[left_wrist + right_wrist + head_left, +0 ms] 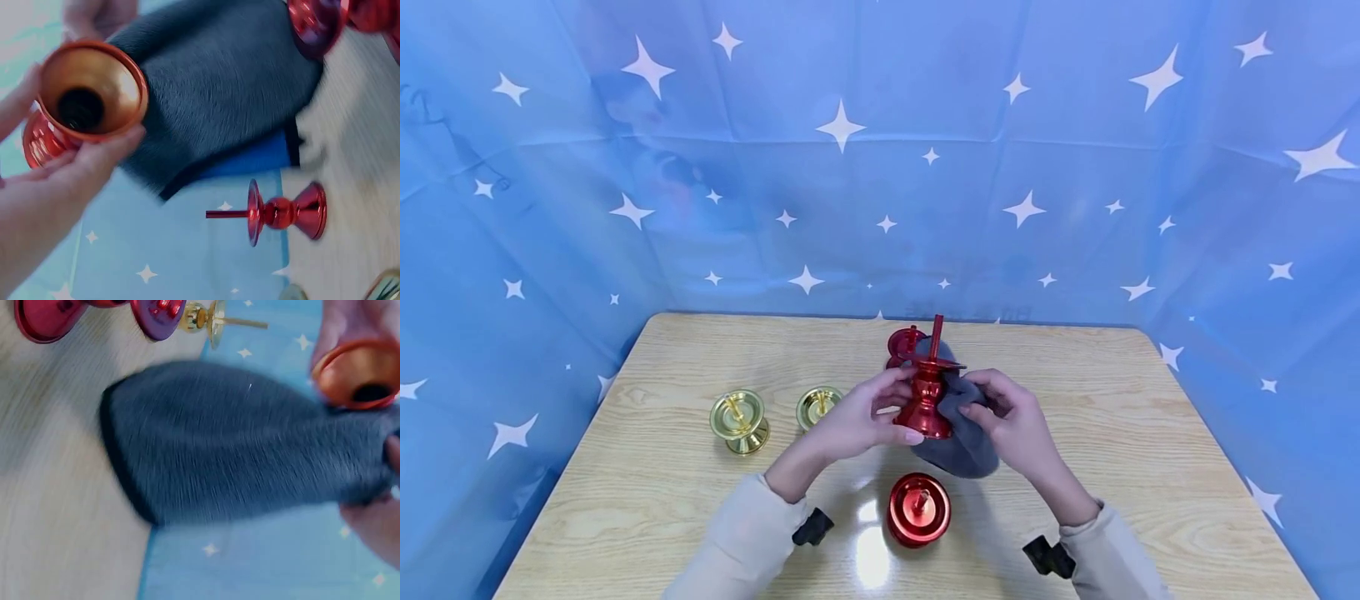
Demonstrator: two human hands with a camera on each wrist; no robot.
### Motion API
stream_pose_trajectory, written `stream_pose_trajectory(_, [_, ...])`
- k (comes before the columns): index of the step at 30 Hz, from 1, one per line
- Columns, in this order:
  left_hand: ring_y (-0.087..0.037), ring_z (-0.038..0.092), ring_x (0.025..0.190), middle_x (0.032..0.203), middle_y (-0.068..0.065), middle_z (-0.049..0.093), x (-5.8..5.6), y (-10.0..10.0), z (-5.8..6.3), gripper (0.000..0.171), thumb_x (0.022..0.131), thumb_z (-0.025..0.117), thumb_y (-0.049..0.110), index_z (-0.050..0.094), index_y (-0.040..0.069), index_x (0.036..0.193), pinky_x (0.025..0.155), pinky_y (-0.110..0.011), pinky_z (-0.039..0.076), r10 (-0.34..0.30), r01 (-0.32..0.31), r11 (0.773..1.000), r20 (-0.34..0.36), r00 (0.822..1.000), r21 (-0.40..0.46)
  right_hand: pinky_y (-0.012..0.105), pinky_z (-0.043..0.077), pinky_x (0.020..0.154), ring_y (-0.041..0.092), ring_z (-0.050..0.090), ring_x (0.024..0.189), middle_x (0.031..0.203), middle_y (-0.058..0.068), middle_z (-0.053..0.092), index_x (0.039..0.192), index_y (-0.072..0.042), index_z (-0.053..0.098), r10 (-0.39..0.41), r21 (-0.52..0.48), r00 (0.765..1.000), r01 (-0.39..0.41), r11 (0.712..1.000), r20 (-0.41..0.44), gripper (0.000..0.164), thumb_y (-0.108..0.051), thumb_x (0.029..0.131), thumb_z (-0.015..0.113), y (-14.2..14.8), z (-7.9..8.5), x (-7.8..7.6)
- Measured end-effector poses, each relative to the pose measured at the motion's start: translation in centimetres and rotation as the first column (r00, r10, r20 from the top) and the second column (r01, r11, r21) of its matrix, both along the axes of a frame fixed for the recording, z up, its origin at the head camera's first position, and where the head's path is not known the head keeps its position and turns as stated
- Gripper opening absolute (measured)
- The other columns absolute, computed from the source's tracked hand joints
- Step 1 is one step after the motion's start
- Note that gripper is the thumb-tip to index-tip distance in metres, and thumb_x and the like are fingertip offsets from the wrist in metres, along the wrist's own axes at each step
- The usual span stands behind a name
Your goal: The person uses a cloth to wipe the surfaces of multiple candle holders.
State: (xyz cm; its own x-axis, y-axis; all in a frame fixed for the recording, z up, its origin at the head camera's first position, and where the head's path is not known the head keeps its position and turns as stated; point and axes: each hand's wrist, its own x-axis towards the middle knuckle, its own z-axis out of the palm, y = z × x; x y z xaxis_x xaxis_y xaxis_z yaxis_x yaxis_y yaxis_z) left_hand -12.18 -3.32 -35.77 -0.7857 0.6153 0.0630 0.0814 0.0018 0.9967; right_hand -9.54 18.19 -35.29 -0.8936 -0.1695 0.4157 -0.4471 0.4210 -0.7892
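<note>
My left hand [859,421] grips a shiny red metal candle holder [925,408] around its waist, upright with its spike pointing up. From below, the left wrist view shows the holder's hollow, copper-coloured base [119,81]. My right hand [1017,423] pinches a dark grey cloth [968,450] between thumb and fingers, close against the holder's right side. The cloth hangs below both hands and appears as a wide, blurred sheet [237,456] in the right wrist view. Part of the holder's stem is hidden behind the left fingers.
Nearest me, a second red candle holder [918,512] stands on the wooden table [1112,467]. Another red one [901,342] is at the back, partly hidden. Two gold candle holders [737,415] stand on the left, one partly behind my left hand. A starry blue curtain [880,183] hangs behind.
</note>
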Motion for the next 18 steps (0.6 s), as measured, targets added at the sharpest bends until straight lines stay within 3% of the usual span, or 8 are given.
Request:
stream_pose_trajectory(3, [-0.027, 0.048, 0.113, 0.122, -0.021, 0.047, -0.1, -0.5, 0.1, 0.072, 0.077, 0.065, -0.008, 0.027, -0.004, 0.139, 0.095, -0.033, 0.042, -0.112, 0.104, 0.987, 0.058, 0.992, 0.123, 0.024, 0.048, 0.056, 0.008, 0.056, 0.066, 0.079, 0.005, 0.062, 0.101, 0.006, 0.059, 0.048, -0.073, 0.994, -0.041, 0.996, 0.096, 0.027, 0.016, 0.076, 0.062, 0.5, -0.2, -0.3])
stream_pose_trajectory(6, [-0.027, 0.048, 0.113, 0.122, -0.022, 0.047, -0.1, -0.6, 0.3, 0.070, 0.079, 0.063, -0.008, 0.027, -0.005, 0.138, 0.095, -0.033, 0.041, -0.152, 0.143, 0.979, 0.054, 0.987, 0.147, 0.024, 0.049, 0.056, 0.008, 0.057, 0.065, 0.077, 0.001, 0.061, 0.102, 0.010, 0.057, 0.085, -0.107, 0.988, -0.072, 0.992, 0.127, 0.028, 0.017, 0.075, 0.061, 0.8, -0.5, -0.5])
stream_pose_trajectory(8, [-0.026, 0.048, 0.113, 0.122, -0.021, 0.048, 0.0, -0.5, 0.3, 0.070, 0.079, 0.064, -0.006, 0.028, -0.003, 0.138, 0.095, -0.033, 0.042, -0.116, 0.113, 0.989, 0.026, 0.993, 0.097, 0.023, 0.049, 0.058, 0.007, 0.057, 0.066, 0.077, 0.001, 0.062, 0.101, 0.010, 0.057, 0.074, -0.110, 0.989, -0.060, 0.992, 0.131, 0.027, 0.017, 0.075, 0.061, 0.8, -0.6, -0.6])
stream_pose_trajectory(11, [-0.026, 0.049, 0.112, 0.119, -0.018, 0.050, 0.1, 0.0, 0.1, 0.068, 0.079, 0.067, -0.003, 0.032, 0.000, 0.137, 0.092, -0.034, 0.043, -0.019, 0.019, 1.000, -0.018, 1.000, 0.007, 0.022, 0.049, 0.059, 0.007, 0.057, 0.069, 0.080, 0.008, 0.063, 0.099, 0.007, 0.060, 0.028, -0.094, 0.994, -0.018, 0.995, 0.105, 0.026, 0.015, 0.075, 0.063, 0.4, -0.4, -0.3])
stream_pose_trajectory(14, [-0.026, 0.050, 0.110, 0.115, -0.015, 0.053, 0.2, 0.6, -0.2, 0.068, 0.078, 0.069, 0.000, 0.034, 0.001, 0.136, 0.091, -0.035, 0.044, 0.065, -0.069, 0.996, -0.071, 0.995, -0.058, 0.020, 0.048, 0.059, 0.008, 0.056, 0.071, 0.083, 0.010, 0.063, 0.096, 0.002, 0.063, 0.013, -0.055, 1.000, -0.014, 0.998, -0.005, 0.025, 0.014, 0.074, 0.066, -0.1, -0.2, 0.0])
stream_pose_trajectory(18, [-0.026, 0.049, 0.111, 0.115, -0.016, 0.052, 0.1, 0.7, -0.3, 0.067, 0.078, 0.069, -0.001, 0.034, 0.002, 0.135, 0.090, -0.032, 0.045, 0.079, -0.083, 0.995, -0.084, 0.993, -0.051, 0.020, 0.046, 0.057, 0.010, 0.053, 0.071, 0.087, 0.010, 0.062, 0.095, 0.001, 0.063, 0.043, -0.009, 0.988, -0.045, 0.999, -0.151, 0.028, 0.016, 0.072, 0.066, -0.5, 0.1, 0.3])
